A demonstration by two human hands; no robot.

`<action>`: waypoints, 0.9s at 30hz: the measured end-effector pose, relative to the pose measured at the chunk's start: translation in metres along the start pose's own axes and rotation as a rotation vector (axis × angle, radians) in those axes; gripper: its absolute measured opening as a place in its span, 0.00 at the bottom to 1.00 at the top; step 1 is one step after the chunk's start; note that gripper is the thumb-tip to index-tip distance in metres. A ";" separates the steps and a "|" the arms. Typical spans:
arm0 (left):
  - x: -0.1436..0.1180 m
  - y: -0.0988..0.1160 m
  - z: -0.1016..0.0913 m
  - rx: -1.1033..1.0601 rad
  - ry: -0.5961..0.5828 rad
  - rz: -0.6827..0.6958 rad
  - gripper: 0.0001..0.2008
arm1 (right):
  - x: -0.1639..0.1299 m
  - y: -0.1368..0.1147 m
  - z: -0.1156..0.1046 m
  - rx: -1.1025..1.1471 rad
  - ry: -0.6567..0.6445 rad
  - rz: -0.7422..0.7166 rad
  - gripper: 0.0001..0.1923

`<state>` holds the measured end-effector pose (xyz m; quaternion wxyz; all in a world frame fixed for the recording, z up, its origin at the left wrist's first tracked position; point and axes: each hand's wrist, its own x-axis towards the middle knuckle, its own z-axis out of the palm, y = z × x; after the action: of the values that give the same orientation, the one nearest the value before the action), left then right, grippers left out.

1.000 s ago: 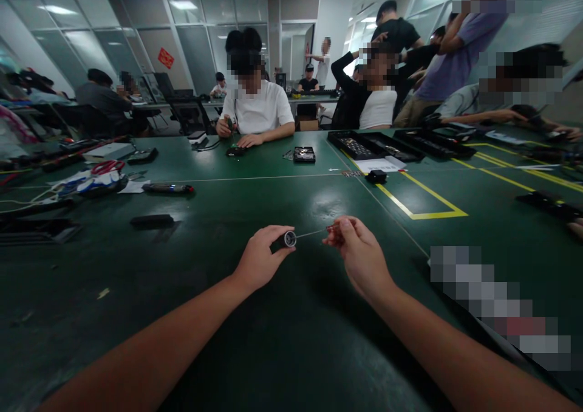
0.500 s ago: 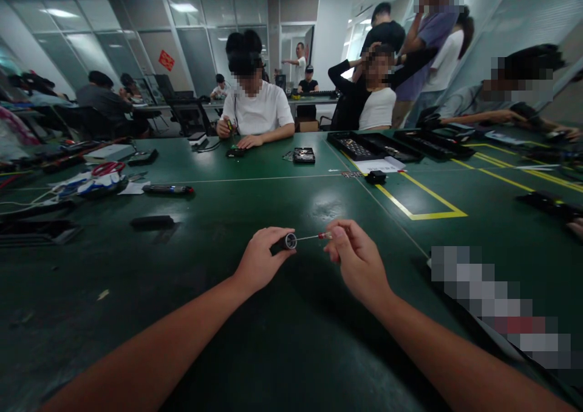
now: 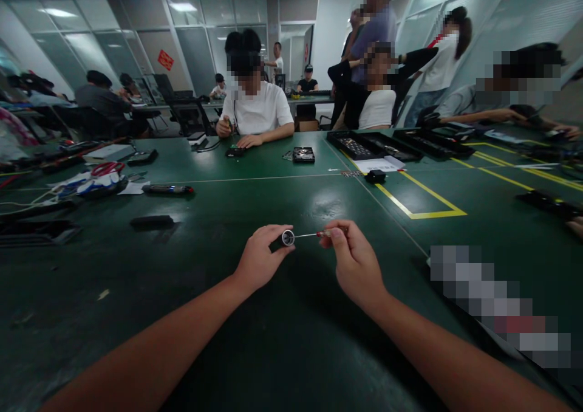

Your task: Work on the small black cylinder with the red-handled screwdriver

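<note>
My left hand [image 3: 259, 259] grips a small dark cylinder [image 3: 286, 238] with a silver round end that faces right. In my right hand [image 3: 355, 260] is a thin screwdriver [image 3: 314, 235] with a red handle, pinched between thumb and fingers. Its metal tip reaches into the cylinder's open end. Both hands hover just above the green table [image 3: 291, 315], close together in the middle of the view.
A dark flat part [image 3: 152, 221] and a black pen-like tool [image 3: 167, 188] lie to the left, with red scissors [image 3: 107, 168] beyond. Black trays [image 3: 373, 146] and a yellow taped rectangle [image 3: 419, 202] are to the right. People sit across the table.
My right hand has shifted slightly left, bringing the screwdriver's handle closer to the cylinder. The left hand is nearly still. People standing at the back right have walked leftward.
</note>
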<state>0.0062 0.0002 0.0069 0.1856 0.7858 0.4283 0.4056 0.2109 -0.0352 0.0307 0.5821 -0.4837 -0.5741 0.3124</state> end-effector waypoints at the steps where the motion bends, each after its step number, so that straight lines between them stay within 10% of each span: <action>1: 0.001 0.001 -0.001 0.013 0.004 0.025 0.19 | 0.003 0.002 0.000 0.102 0.025 0.078 0.13; 5: 0.003 0.001 -0.003 0.057 -0.006 0.055 0.19 | 0.016 0.012 -0.002 0.467 0.048 0.410 0.15; 27: -0.001 -0.003 -0.001 0.038 -0.016 0.011 0.20 | 0.005 0.000 -0.001 -0.014 0.005 0.021 0.12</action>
<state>0.0037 0.0012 0.0057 0.1718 0.7947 0.4304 0.3920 0.2130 -0.0312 0.0325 0.5770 -0.4945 -0.5696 0.3131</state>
